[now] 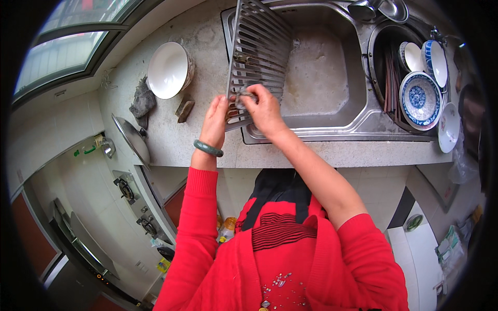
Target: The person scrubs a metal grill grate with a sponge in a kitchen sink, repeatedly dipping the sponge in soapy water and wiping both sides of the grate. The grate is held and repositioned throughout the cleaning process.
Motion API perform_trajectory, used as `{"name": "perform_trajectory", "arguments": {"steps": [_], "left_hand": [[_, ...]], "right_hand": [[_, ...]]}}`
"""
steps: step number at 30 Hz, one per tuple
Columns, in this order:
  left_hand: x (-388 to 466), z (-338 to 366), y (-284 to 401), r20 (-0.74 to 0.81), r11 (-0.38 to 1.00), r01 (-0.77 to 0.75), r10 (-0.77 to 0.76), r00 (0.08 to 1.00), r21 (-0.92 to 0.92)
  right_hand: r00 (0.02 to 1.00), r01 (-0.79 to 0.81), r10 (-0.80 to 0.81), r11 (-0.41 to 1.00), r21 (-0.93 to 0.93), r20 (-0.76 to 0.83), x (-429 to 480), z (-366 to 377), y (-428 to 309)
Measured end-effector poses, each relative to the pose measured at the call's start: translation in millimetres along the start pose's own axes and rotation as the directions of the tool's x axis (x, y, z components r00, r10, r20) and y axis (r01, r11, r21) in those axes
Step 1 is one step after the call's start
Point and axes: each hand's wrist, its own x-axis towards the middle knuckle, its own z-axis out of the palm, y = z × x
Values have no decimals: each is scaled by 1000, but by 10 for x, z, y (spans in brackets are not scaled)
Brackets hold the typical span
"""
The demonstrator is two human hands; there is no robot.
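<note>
A slatted metal rack [261, 42] stands tilted over the left edge of a stainless steel sink [311, 130]. My left hand [215, 122] grips the rack's near-left edge, thumb and fingers pointing away from me. In my right hand [266, 110] a small greyish scouring pad [242, 102], slightly blurred, is pinched against the near slats. Murky, sudsy water [317, 74] covers the sink bottom. Left of the rack, a white bowl [167, 70] sits on the speckled countertop [210, 50], near a dark grey rag [142, 102] and a small brown block [184, 109].
A round basin [375, 74] at the right holds chopsticks [391, 89] and several bowls, among them a blue-patterned bowl [418, 97]. Metal ladles [363, 9] lie behind it. A pot lid [132, 138] leans at the counter's left end, before a gas stove [125, 188].
</note>
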Motion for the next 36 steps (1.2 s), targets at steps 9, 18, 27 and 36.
{"name": "perform_trajectory", "arguments": {"steps": [9,18,27,36], "left_hand": [[-127,15,-168,-32,985,-63,59,998,-159],[-118,13,-160,-95,999,-17,13,995,-38],[-98,-12,-195,-106,999,-34,31,994,-29],[-77,-1,-212,-137,997,-43,52,989,70]], "right_hand": [[993,101,-111,975,197,38,-160,74,-314],[998,58,-62,985,-164,-24,-44,-8,18],[980,201,-198,952,-230,37,-105,-48,76],[985,169,-154,958,-233,80,-80,-21,359]]}}
